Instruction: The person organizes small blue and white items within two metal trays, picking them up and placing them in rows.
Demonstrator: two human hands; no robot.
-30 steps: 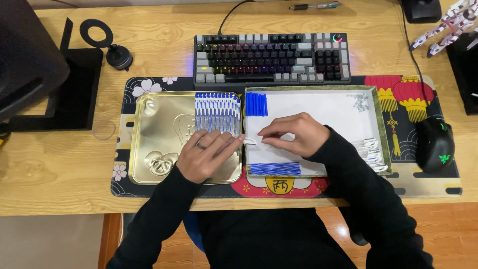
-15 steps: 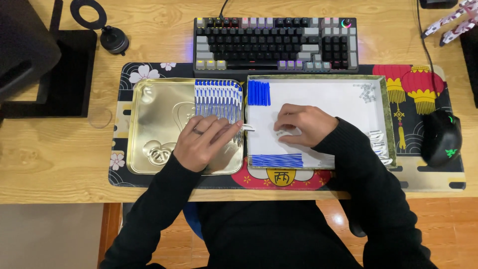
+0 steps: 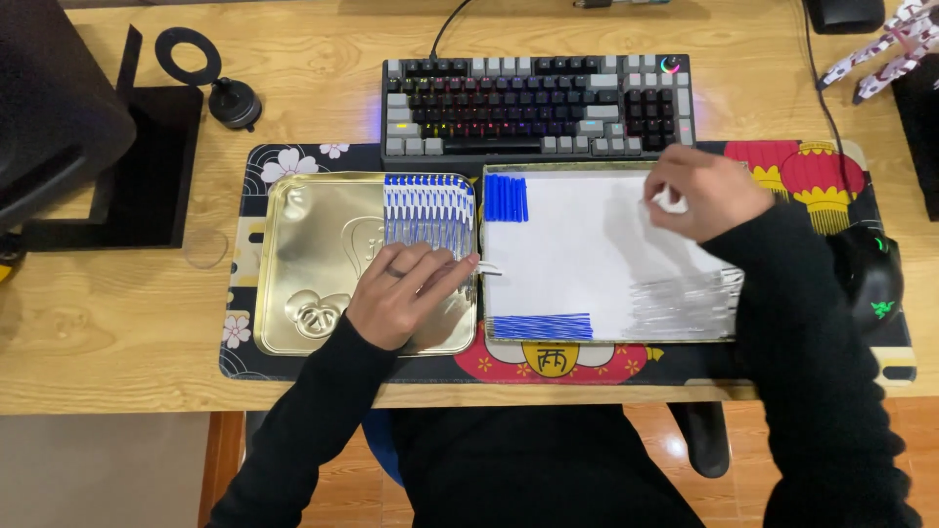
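While my left hand (image 3: 406, 298) lies flat, fingers released, beside the row of blue-and-white pens (image 3: 428, 210) in the gold tin (image 3: 308, 264), my right hand (image 3: 706, 191) pinches one small white piece at the white tray's (image 3: 587, 259) far right, best carried level

Glossy gold metal tray (image 3: 313, 235), matt wooden desk (image 3: 293, 59), seemingly plastic pens (image 3: 427, 207)
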